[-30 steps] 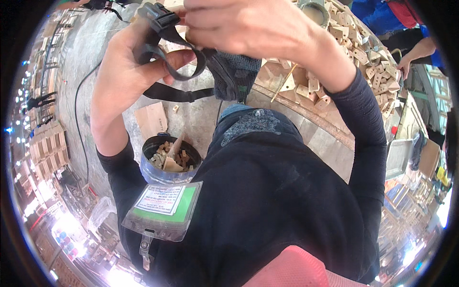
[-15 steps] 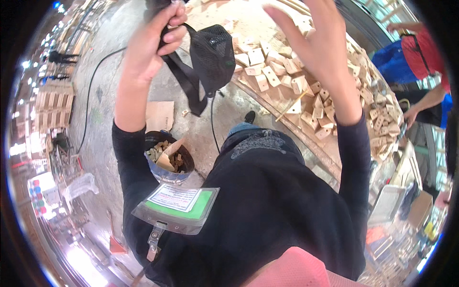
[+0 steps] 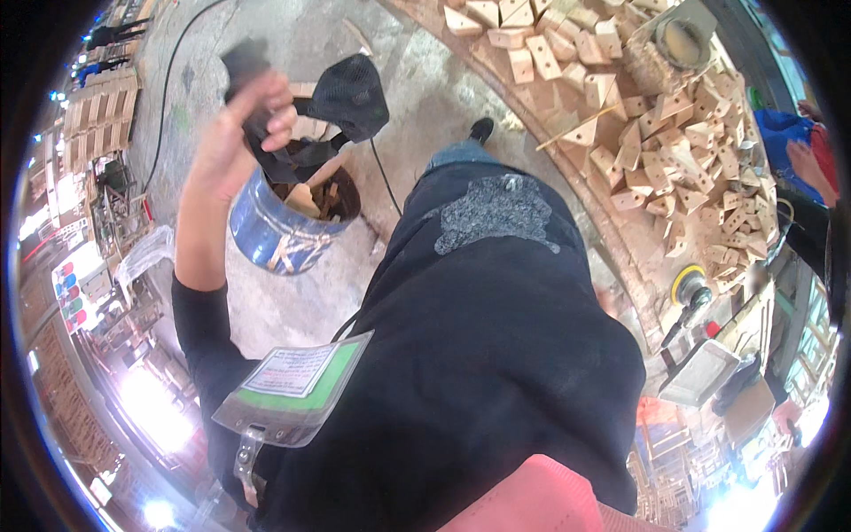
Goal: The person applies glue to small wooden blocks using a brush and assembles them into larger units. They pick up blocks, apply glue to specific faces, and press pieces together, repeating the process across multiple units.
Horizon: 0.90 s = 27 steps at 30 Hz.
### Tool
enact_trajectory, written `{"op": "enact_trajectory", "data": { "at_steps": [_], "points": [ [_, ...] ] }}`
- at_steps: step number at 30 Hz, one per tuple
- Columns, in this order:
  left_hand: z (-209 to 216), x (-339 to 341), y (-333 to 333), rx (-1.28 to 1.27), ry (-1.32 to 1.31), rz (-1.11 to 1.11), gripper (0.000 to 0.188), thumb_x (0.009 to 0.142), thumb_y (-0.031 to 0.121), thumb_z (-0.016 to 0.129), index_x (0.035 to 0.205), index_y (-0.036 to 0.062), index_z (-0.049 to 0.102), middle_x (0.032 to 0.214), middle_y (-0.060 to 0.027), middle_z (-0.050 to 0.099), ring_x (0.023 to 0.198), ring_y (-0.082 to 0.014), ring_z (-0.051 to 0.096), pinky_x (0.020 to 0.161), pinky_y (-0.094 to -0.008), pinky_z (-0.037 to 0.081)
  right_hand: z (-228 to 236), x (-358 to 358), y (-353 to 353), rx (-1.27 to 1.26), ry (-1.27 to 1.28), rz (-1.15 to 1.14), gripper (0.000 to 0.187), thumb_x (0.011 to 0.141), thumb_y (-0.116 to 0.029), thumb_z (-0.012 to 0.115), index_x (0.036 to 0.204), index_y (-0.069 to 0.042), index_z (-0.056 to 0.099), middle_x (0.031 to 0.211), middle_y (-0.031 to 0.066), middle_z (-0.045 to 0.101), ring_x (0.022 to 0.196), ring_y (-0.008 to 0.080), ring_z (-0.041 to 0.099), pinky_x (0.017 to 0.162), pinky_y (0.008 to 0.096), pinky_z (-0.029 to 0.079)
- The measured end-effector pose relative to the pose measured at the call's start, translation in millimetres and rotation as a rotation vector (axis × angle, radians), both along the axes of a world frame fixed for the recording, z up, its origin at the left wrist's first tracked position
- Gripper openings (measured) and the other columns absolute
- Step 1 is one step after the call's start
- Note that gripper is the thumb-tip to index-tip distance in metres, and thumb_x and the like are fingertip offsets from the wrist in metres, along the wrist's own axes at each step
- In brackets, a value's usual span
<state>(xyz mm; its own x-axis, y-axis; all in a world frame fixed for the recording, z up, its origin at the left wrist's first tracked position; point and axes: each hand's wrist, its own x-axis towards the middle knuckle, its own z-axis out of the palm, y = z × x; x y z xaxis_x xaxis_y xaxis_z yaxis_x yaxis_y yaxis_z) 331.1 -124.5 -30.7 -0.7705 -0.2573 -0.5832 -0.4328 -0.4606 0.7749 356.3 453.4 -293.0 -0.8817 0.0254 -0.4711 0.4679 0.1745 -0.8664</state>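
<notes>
- Head view: the left hand (image 3: 226, 146) is raised at upper left, its fingers curled tightly around a black strap (image 3: 310, 152) (the upper end is blurred).
- The right hand lies outside the picture, so I cannot tell whether it is open or closed.
- A black mesh pouch (image 3: 350, 97) hangs just to the right of the left hand, beside the strap, above the floor (image 3: 425, 89).
- Part of the strap loops below the fingers, in front of a blue bucket (image 3: 279, 230) (scuffed, with pale marks on its side).
- Wood scraps (image 3: 330, 206) lie inside the bucket.
- A thin dark cable (image 3: 384, 173) runs from near the pouch towards the person's clothing.
- At upper right, a brown surface (image 3: 532, 102) carries a heap of pale wooden blocks (image 3: 656, 168), many with drilled holes.
- A sander (image 3: 690, 288) with a yellow-edged disc rests near the heap's lower end (close to a grey tray (image 3: 700, 372)).
- A co-worker's hand (image 3: 811, 168) shows at the far right, past the blocks.
- A badge (image 3: 288, 381), green and white in a clear sleeve, lies against the person's black top (image 3: 479, 355).
</notes>
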Motion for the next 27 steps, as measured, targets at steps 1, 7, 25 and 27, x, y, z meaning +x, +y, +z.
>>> {"op": "enact_trajectory", "data": {
  "at_steps": [1,7,25,27],
  "points": [
    [-15,15,7,0.043,-0.074,0.096,0.020,0.099,0.025,0.050,0.088,0.0091,0.044,0.081,0.0006,0.038,0.066,-0.0075,0.042,0.050,-0.0207,0.034,-17,25,11,0.027,-0.161,-0.005,0.018,0.095,-0.012,0.057,0.108,0.001,0.062,0.091,0.0066,0.067,0.078,0.0141,0.061,0.072,0.0253,0.048],
    [-119,113,53,0.315,-0.313,0.421,0.020,0.097,0.022,0.052,0.083,0.0096,0.046,0.075,-0.0007,0.042,0.067,-0.0133,0.045,0.054,-0.0256,0.038,-51,64,8,0.307,-0.527,0.258,0.018,0.095,-0.015,0.056,0.105,0.000,0.061,0.087,0.0055,0.064,0.075,0.0133,0.058,0.070,0.0253,0.047],
    [-199,178,148,0.039,-0.855,0.601,0.026,0.099,0.026,0.048,0.080,0.0073,0.049,0.069,-0.0031,0.047,0.058,-0.0164,0.045,0.055,-0.0276,0.042,-76,73,-14,0.381,-0.594,0.296,0.022,0.096,-0.025,0.054,0.096,-0.004,0.059,0.077,0.0021,0.057,0.065,0.0107,0.049,0.062,0.0253,0.044],
    [-198,180,143,0.031,-0.837,0.577,0.027,0.099,0.026,0.048,0.080,0.0072,0.049,0.069,-0.0030,0.047,0.058,-0.0161,0.045,0.054,-0.0274,0.041,-73,77,-15,0.381,-0.608,0.290,0.023,0.096,-0.026,0.053,0.095,-0.004,0.058,0.076,0.0017,0.056,0.064,0.0104,0.048,0.061,0.0253,0.044]
  ]
}}
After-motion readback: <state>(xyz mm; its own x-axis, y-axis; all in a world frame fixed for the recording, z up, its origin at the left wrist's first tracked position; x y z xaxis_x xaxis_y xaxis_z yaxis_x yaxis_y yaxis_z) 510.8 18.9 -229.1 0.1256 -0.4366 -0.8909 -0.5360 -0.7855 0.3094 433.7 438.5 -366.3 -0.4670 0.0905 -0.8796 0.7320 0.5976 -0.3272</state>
